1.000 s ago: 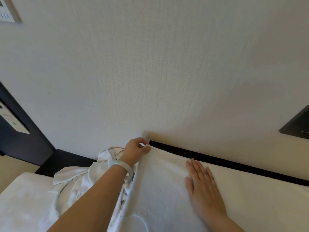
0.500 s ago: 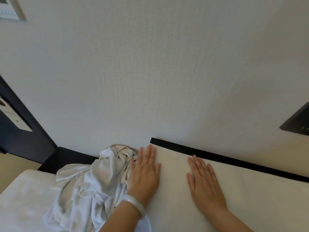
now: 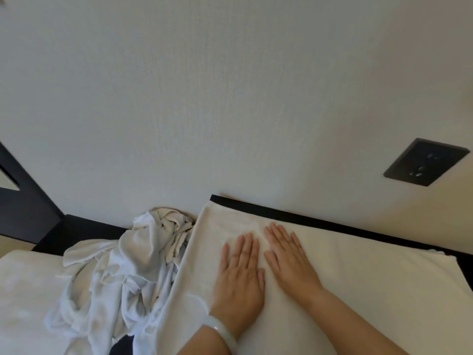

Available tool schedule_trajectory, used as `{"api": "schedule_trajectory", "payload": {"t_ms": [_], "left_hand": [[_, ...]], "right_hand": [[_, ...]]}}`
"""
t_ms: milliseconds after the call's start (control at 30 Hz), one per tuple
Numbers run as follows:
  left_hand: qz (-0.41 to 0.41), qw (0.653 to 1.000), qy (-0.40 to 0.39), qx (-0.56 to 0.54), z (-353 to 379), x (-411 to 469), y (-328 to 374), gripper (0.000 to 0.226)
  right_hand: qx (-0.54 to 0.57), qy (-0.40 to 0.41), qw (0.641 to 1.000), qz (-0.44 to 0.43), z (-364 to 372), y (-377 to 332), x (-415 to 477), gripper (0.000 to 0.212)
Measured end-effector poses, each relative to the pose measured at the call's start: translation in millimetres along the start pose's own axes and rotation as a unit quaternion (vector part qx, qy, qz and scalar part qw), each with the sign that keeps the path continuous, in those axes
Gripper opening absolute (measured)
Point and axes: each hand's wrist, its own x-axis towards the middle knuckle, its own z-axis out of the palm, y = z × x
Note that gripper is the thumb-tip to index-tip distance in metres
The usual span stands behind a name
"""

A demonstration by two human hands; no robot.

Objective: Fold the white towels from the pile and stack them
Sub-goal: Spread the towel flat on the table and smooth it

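Note:
A white towel [image 3: 358, 272] lies spread flat on the surface against the wall, its far edge along a black strip. My left hand [image 3: 240, 275], with a pale bangle on the wrist, presses flat on the towel with straight fingers. Right beside it my right hand [image 3: 289, 260] also lies flat on the towel, palm down. Left of the flat towel sits a crumpled pile of white towels [image 3: 122, 267].
A white wall rises directly behind the surface. A black socket plate [image 3: 426, 162] is set in the wall at the right. Dark furniture [image 3: 25, 213] stands at the left, with a white padded surface [image 3: 23, 290] in front of it.
My left hand let go of the towel's far left corner, laid itself flat, then slid right until it sits next to my right hand. The view tilted down slightly.

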Motion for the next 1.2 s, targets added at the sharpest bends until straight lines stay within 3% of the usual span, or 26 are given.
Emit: {"api": "schedule_trajectory", "payload": {"t_ms": [67,133,200,267,333,400,467,533,633,700,767,867,1067,1200], "left_hand": [[0.009,1.0,0.003,-0.001,8.6,2.0,-2.5,0.066],[0.003,1.0,0.028,0.002,13.4,3.7,-4.1,0.063],[0.001,0.999,0.036,0.009,15.4,3.9,-3.2,0.061],[-0.008,0.999,0.03,0.011,16.7,4.1,-2.8,0.061],[-0.013,0.999,0.029,0.023,18.7,5.1,-2.5,0.066],[-0.016,0.999,0.034,0.026,18.0,4.6,-1.9,0.073],[-0.015,0.999,0.045,0.024,15.8,3.1,-0.3,0.074],[-0.043,0.997,0.037,0.043,14.9,1.8,1.8,0.07],[-0.08,0.995,0.033,0.054,9.7,1.8,36.7,0.058],[0.012,0.997,0.071,0.041,10.9,-9.6,90.6,0.057],[0.108,0.993,0.055,0.018,19.8,-26.7,139.9,0.057],[0.116,0.993,0.009,0.013,27.3,-42.2,166.6,0.059],[0.097,0.994,0.043,0.018,38.9,-40.1,164.3,0.064],[0.096,0.994,0.048,0.023,41.7,-40.0,163.8,0.066]], "right_hand": [[-0.022,-0.015,0.999,-0.024,-6.1,26.0,-31.3,0.057],[-0.045,0.004,0.998,0.038,-16.0,67.7,-70.9,0.058],[-0.053,0.038,0.981,0.185,-29.5,114.9,-110.8,0.057],[-0.026,0.042,0.93,0.363,-47.0,150.2,-142.8,0.058],[-0.021,0.016,0.894,0.447,-56.3,160.9,-157.4,0.061],[-0.043,0.016,0.916,0.399,-52.5,149.4,-160.4,0.06],[-0.058,0.024,0.966,0.249,-37.8,122.4,-167.1,0.059],[-0.051,0.003,0.986,0.161,-26.2,100.6,-180.7,0.058],[-0.028,0.014,0.985,0.168,-21.8,99.9,-189.4,0.057],[-0.044,0.024,0.984,0.173,-22.1,101.9,-186.5,0.058],[-0.045,0.022,0.987,0.156,-21.2,103.1,-183.4,0.058],[-0.027,0.004,0.992,0.126,-24.1,121.5,-201.4,0.058],[-0.001,0.029,0.953,0.301,-41.3,202.5,-329.6,0.056],[0.028,0.017,0.917,0.399,-53.2,217.4,-370.4,0.051]]}}
